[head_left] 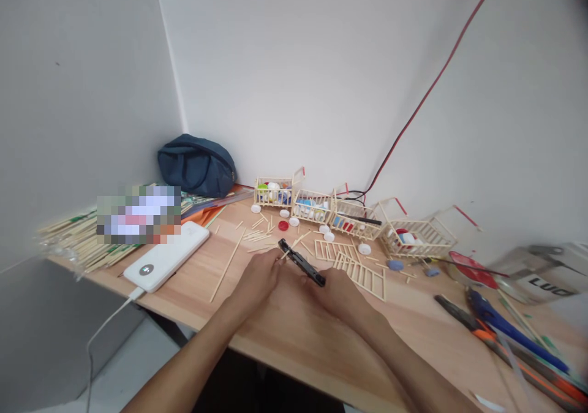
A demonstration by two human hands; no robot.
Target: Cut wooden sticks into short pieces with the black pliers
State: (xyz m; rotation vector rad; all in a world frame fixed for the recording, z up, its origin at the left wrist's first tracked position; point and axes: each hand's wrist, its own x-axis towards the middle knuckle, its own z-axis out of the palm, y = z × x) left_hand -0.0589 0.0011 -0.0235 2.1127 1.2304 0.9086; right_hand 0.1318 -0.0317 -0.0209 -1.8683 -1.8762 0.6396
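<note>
My left hand [257, 280] and my right hand [339, 291] rest on the wooden table [294, 333] near its front edge. My right hand is closed on a black cutting tool [301, 262] that points up and left. My left hand pinches a thin wooden stick [291, 247] at the tool's tip. Just beyond my hands lie flat ladder-like frames [356, 267] made of sticks. Loose sticks [255, 235] are scattered close to my left hand.
Several small stick carts [353, 218] holding bottle caps stand along the back wall. A white power bank [168, 255] with a cable lies at left, beside bundles of sticks [78, 241]. A blue pouch [197, 165] sits in the corner. Tools [505, 333] lie at right.
</note>
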